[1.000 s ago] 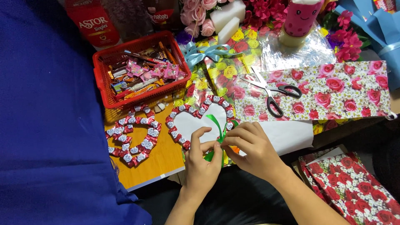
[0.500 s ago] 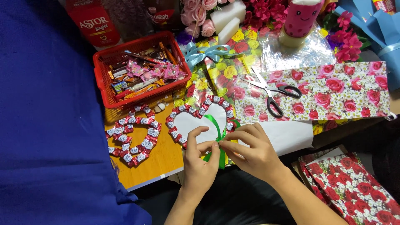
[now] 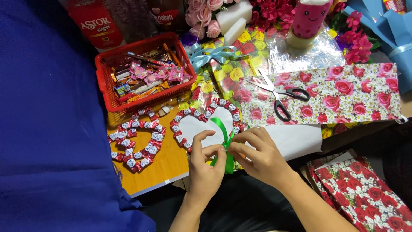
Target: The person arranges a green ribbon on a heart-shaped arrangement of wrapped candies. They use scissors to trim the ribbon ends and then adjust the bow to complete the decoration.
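Head view, looking down: both hands meet at the lower edge of a heart-shaped wreath of red-and-white wrapped sweets (image 3: 206,124) lying on a wooden tabletop (image 3: 165,165), and between them runs a green ribbon (image 3: 224,141). The left hand (image 3: 207,169) has thumb and forefinger pinched together on the ribbon just below the crossing, the other fingers curled loosely; the right hand (image 3: 262,157) is likewise closed on it from the other side, fingertips touching the left hand's. One tail of the ribbon rises over the white card centre of the heart, the other hangs down between the hands towards the dark lap. Doing this well seems to call for keeping both pinches close to the crossing so the ribbon stays flat and untwisted, and pulling evenly so the wreath does not drag sideways or shed sweets. A second, smaller sweet heart (image 3: 139,144) lies just to the left, apart from the first. Behind stand a red basket (image 3: 107,64) of sweets, black-handled scissors (image 3: 281,94) on rose-patterned paper (image 3: 352,92), and a light blue bow (image 3: 206,53). Blue cloth (image 3: 47,129) fills the left side.
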